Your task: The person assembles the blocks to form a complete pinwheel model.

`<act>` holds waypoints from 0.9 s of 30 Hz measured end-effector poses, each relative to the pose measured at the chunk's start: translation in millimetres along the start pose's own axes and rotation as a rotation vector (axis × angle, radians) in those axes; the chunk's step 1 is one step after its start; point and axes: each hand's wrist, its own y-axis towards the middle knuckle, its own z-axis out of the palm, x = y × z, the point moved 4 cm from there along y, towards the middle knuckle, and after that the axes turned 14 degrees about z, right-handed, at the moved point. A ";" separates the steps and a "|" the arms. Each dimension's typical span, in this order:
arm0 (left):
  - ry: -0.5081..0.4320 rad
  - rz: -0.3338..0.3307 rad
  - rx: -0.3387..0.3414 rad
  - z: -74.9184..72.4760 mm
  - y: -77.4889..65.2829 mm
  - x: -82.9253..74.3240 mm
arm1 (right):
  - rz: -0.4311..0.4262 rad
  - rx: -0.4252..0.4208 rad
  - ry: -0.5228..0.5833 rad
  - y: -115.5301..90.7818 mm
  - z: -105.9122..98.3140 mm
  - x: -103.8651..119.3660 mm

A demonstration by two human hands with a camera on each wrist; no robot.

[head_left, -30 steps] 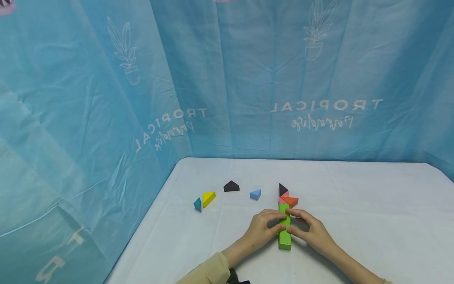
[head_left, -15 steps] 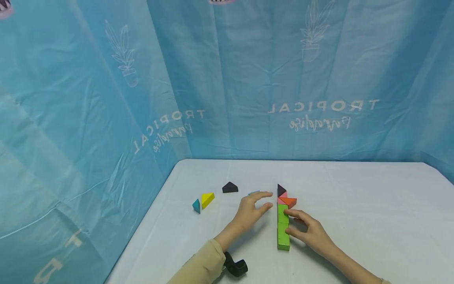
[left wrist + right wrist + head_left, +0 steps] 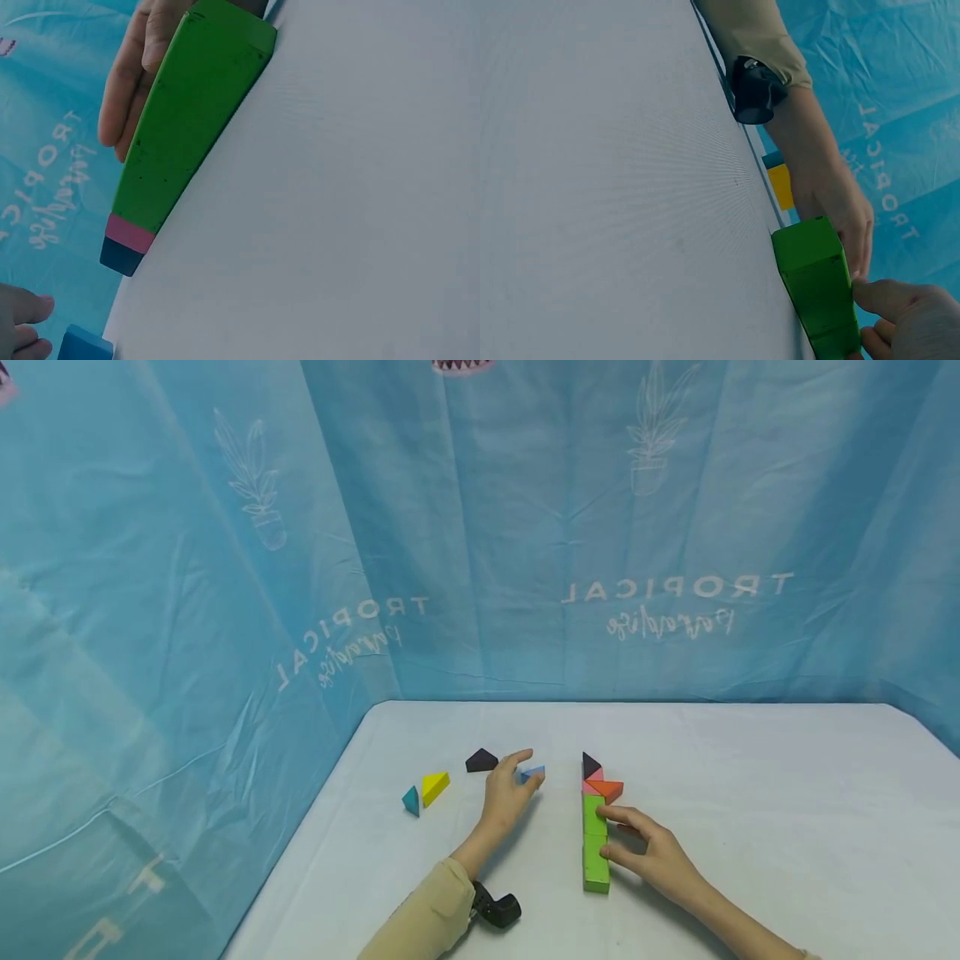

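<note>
In the head view my left hand (image 3: 504, 795) reaches over the table beside a light-blue triangular block (image 3: 534, 772), thumb and forefinger spread around it. The left wrist view shows a small gap between those fingers and the blue block (image 3: 84, 343). My right hand (image 3: 654, 852) rests its forefinger and thumb tips along the right side of two green blocks (image 3: 595, 839) laid end to end. Beyond them, in line, come pink pieces (image 3: 597, 774) and a black triangular block (image 3: 590, 766). An orange triangular block (image 3: 606, 789) juts out to the right.
Left of my left hand lie a black block (image 3: 482, 761), a yellow triangular block (image 3: 434, 788) and a teal triangular block (image 3: 411, 801). A black wrist device (image 3: 498, 910) is on the left forearm. Blue curtains (image 3: 480, 568) stand behind and left of the white table (image 3: 750, 793).
My left hand has let go of the green blocks and moved left and away from me to the blue block. The right hand stays against the green blocks.
</note>
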 end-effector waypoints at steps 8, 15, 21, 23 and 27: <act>-0.033 -0.033 0.003 8.1 -0.7 9.2 | -0.017 -0.013 0.000 3.7 3.3 -16.1; -0.021 -0.058 0.003 14.3 -0.8 15.3 | -0.019 -0.005 0.007 7.9 4.9 -33.0; -0.016 -0.068 0.012 17.6 -1.4 19.2 | -0.025 0.000 0.018 7.8 4.4 -32.9; -0.010 -0.056 0.016 18.1 -1.5 19.5 | -0.024 -0.001 0.016 7.7 4.3 -32.7; 0.004 -0.025 0.020 17.9 -1.0 18.2 | -0.022 -0.002 0.012 8.1 4.2 -33.0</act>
